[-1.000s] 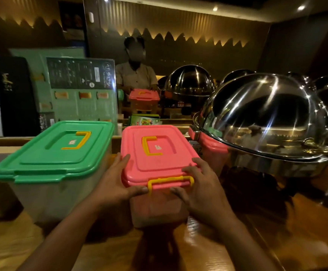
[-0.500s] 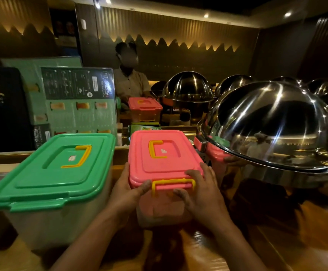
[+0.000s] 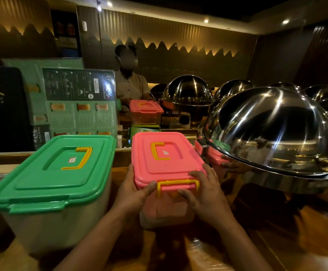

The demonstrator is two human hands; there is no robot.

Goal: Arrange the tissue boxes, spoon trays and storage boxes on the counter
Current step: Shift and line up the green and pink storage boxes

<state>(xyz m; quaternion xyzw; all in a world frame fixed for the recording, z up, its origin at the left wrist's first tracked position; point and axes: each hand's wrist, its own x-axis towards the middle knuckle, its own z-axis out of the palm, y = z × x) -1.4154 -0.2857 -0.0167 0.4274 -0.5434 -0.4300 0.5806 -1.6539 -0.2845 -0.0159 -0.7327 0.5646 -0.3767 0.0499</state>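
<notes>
A storage box with a pink lid (image 3: 165, 159) and yellow handle and latch stands on the wooden counter (image 3: 208, 253) in front of me. My left hand (image 3: 133, 194) grips its near left corner, thumb on the front edge. My right hand (image 3: 206, 196) holds its near right corner, fingers over the lid beside the yellow latch. To the left, close beside it, stands a larger storage box with a green lid (image 3: 51, 173) and translucent body. A second pink-lidded box (image 3: 146, 111) sits farther back.
A big shiny steel dome (image 3: 270, 133) of a chafing dish crowds the pink box's right side; more domes (image 3: 187, 90) stand behind. A green menu board (image 3: 75, 102) leans at the back left. A person (image 3: 130, 83) stands behind the far counter.
The pink-lidded box and both hands have shifted slightly away from me along the counter; my grip on its near corners stays the same. The view has risen a little.
</notes>
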